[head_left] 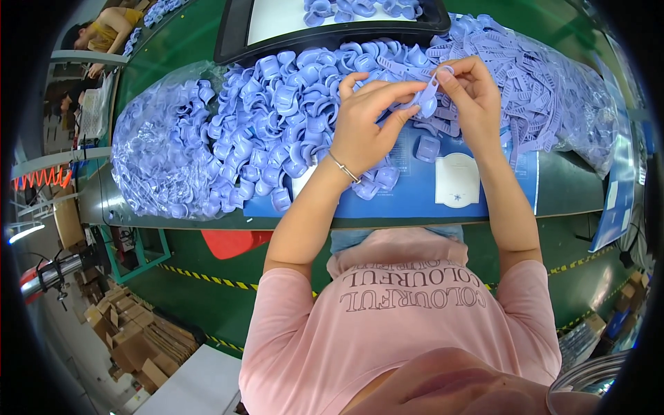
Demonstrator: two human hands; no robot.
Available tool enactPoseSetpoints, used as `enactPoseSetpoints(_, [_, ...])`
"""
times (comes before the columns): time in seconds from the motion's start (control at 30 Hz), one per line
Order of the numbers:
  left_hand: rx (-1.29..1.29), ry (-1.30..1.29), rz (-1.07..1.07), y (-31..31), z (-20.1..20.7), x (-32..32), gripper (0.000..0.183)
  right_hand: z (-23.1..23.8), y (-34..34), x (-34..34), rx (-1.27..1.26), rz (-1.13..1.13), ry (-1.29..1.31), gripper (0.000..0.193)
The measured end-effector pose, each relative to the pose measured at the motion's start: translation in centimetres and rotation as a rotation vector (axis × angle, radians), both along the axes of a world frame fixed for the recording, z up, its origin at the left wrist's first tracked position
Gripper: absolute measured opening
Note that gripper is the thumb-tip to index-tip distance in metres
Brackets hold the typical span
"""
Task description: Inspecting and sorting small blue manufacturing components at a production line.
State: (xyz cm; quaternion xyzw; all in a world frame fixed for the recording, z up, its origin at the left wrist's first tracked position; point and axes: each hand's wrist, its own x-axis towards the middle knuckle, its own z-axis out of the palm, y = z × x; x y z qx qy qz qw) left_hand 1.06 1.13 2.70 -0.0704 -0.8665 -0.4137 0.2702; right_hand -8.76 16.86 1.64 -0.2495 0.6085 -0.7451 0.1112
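Note:
Both hands meet above the middle of the table. My left hand [370, 114] pinches a small glossy periwinkle curved plastic piece [429, 106] between thumb and fingers. Closed on the ring-like end of a slotted periwinkle plastic strap [408, 70] is my right hand [477, 97], right beside the piece. The strap appears to run leftward above my left fingertips; whether it is joined to the curved piece I cannot tell. Left of my hands spreads a heap of curved plastic pieces [285, 100]. A pile of slotted straps [532, 83] lies to the right.
A black-rimmed tray [332, 33] with more curved pieces stands at the far side. Clear plastic bags [149, 149] flank the heaps. Several loose pieces [379, 181] lie on a blue printed sheet [415, 200] near the table's front edge. Another person [114, 31] sits at the far left.

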Motion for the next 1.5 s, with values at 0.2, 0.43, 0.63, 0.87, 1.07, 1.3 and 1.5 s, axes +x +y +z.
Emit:
enactPoseSetpoints(0.2, [0.078,-0.088,-0.019,0.0,-0.4,0.1,0.022,0.7,-0.5,1.2,0.200,-0.114,0.239,0.020])
enactPoseSetpoints(0.43, [0.349,-0.025,0.119,0.2,-0.7,-0.2,0.026,2.3,-0.9,1.9,0.451,-0.421,0.992,0.022])
enactPoseSetpoints(0.63, [0.076,0.081,0.171,0.3,-1.0,-0.2,0.028,1.4,-0.8,1.5,0.507,-0.343,1.048,0.017])
enactPoseSetpoints(0.87, [0.108,0.018,0.203,0.0,-0.9,-0.2,0.027,1.9,-0.7,2.3,0.566,-0.330,1.177,0.014])
enactPoseSetpoints(1.07, [0.126,0.045,0.181,0.2,-0.8,-0.3,0.024,2.2,-0.6,2.1,0.597,-0.426,1.176,0.015])
enactPoseSetpoints(1.3, [0.119,0.034,0.173,0.1,-0.9,-0.3,0.025,2.1,-0.5,1.9,0.599,-0.366,1.167,0.017])
enactPoseSetpoints(1.5, [0.129,0.036,0.161,0.0,-1.1,-0.4,0.025,1.9,-0.6,1.8,0.587,-0.362,1.158,0.018])
